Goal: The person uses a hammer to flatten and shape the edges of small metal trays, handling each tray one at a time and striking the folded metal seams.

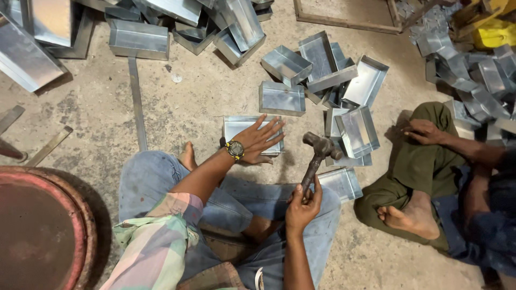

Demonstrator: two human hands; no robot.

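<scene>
Pressing flat with spread fingers, the left hand (259, 140) steadies a shallow grey sheet-metal tray (252, 133) on the concrete floor (193, 102). The right hand (302, 207) grips a dark iron hammer (317, 156) by its handle, head raised just beside the tray

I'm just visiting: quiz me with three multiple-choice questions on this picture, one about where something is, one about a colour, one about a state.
1. Where is the left hand?
A. flat on a metal tray
B. on the red drum
C. on the yellow bag

2. What colour are the co-worker's trousers?
A. white
B. olive green
C. red

3. How is the hammer?
A. lying on the floor
B. inside a tray
C. gripped by the right hand, head up

Answers:
1 A, the fingers are spread on the tray in front of the knees.
2 B, the bent leg at right is olive green.
3 C, the fist closes round the handle and the head is raised off the floor.
</scene>
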